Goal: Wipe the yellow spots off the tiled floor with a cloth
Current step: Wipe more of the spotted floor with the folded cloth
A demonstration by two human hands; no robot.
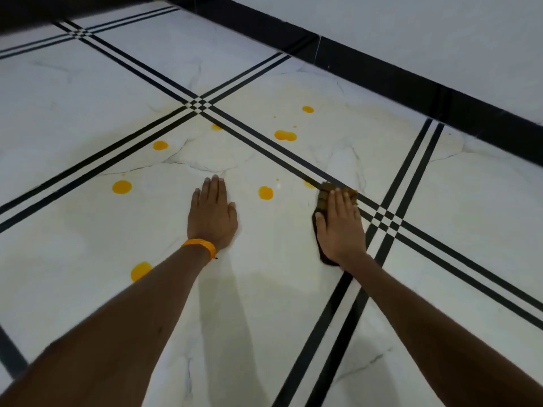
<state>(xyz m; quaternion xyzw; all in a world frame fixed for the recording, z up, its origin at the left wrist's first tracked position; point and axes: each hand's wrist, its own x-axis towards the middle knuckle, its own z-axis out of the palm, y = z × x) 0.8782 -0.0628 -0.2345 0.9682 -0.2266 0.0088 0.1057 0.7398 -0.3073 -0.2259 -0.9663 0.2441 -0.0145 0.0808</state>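
Right hand (340, 227) flat, fingers straight, pressing brown cloth (323, 198) on floor (88, 83) — left hand (212, 214) flat on tile, yellow spots (266, 193) between them

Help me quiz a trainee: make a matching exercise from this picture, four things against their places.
Things:
1 left hand
2 cloth
3 wristband
4 twin yellow spot

Places:
A under the right hand
B beyond the black stripes
C flat on bare tile
D worn just behind the left hand

Pairs: 1-C, 2-A, 3-D, 4-B.
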